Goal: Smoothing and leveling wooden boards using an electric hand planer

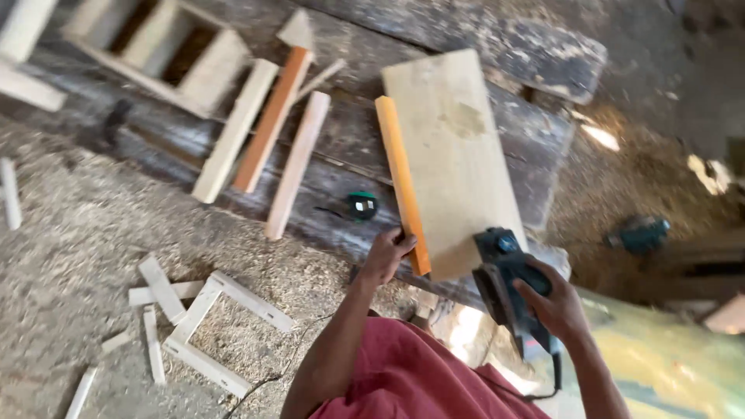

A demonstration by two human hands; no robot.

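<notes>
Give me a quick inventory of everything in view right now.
Board: 1, pale wood, flat on the bench.
Strip: 1, orange, against the board's left edge.
Planer: 1, dark blue-black, at the board's near end.
Tape measure: 1, green-black, on the bench.
Slats: 3, pale and orange-brown, left of the tape measure.
Frame: 1, pale wood, top left.
Small frame: 1, whitish, on the sawdust floor.
Bench: 1, grey weathered planks.
Left hand: on the strip's near end.
Right hand: gripping the planer.
</notes>
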